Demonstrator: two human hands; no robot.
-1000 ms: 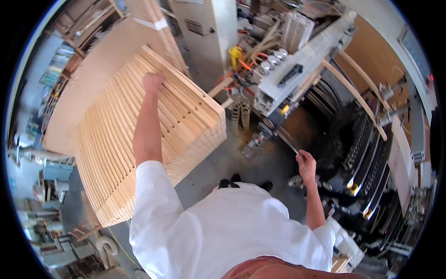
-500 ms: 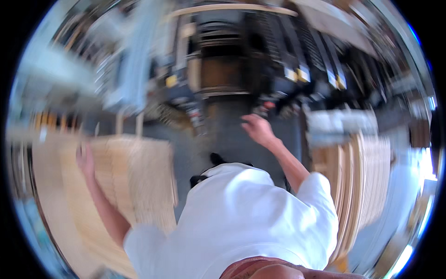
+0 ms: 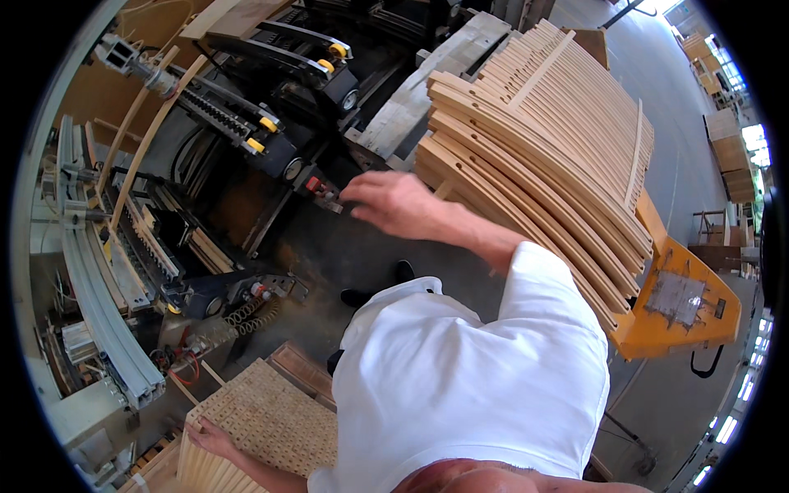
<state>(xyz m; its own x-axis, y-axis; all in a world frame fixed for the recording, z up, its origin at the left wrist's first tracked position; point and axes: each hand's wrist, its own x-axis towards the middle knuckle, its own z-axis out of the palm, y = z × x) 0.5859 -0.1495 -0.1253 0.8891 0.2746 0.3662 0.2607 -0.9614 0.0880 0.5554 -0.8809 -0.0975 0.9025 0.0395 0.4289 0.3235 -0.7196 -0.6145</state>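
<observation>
My left hand [image 3: 212, 438] rests at the edge of a stack of wooden slats [image 3: 267, 411], whose many small end faces make a checkered surface. Its fingers are loosely extended and hold nothing that I can see. In mid-air, over the floor before the machine, my right hand [image 3: 394, 204] is open with slightly bent fingers and nothing in it. Close to its fingertips, though apart from them, is a red and metal fitting [image 3: 319, 187] on the machine. To the right of that hand lies a big pile of curved wooden slats [image 3: 526, 156].
The dark machine [image 3: 271, 123] with yellow rollers spans the far left, two curved wooden strips [image 3: 136, 127] leaning over it. A coiled air hose [image 3: 246, 316] hangs low. An orange pallet truck [image 3: 678, 300] stands at the right. A worn pale beam [image 3: 436, 78] lies beyond.
My view has swung to the right, bringing the curved slat pile and orange truck into sight. My left hand now appears lower, at the stack's edge; the right hand remains empty.
</observation>
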